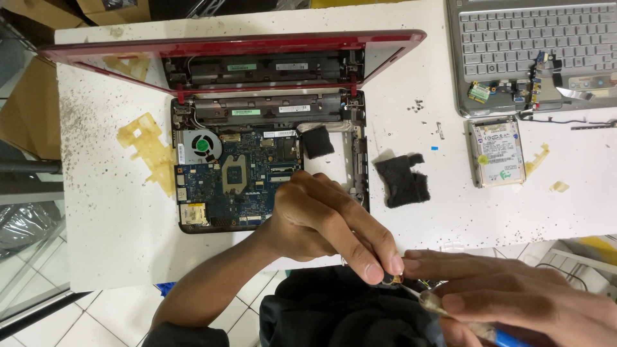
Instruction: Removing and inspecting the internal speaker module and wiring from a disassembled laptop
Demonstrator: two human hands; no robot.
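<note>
**Small part pinched at table edge, laptop opened up**

A small dark part is pinched between left hand fingertips, just off the near table edge. A blue-handled tool is gripped by the right hand, tip touching the part. White and green rectangular labels are seen on the red laptop hinge bay; a white-labelled drive lies to the right, below a silver laptop. Black foam sits between. Bare tabletop is left at the laptop's left side.
</note>
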